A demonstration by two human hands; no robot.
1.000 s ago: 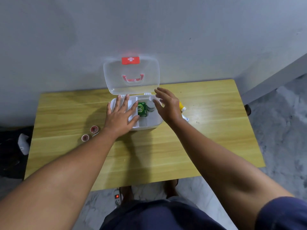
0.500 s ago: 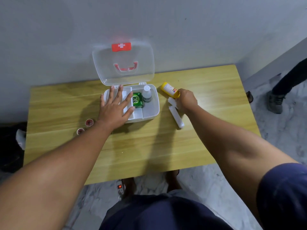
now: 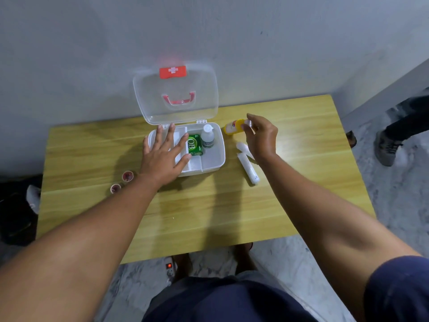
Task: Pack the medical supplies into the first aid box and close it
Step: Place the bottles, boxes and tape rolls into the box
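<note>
On the table, two small red-topped jars sit near the left wrist. White tubes lie right of the box. The left hand rests flat, fingers spread, over the box's left compartments. Inside, a green carton reads "OB", beside a white bottle whose label is unreadable. The right hand pinches a yellow bottle. The lid, standing open, bears a red tag with a white cross.

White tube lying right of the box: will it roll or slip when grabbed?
The white tube looks round and lies flat on the smooth table, so a sideways nudge would probably roll it. Its surface seems glossy, perhaps slippery; gripping across the middle should help. It looks small, likely light. The right hand is busy at the yellow bottle.
</note>
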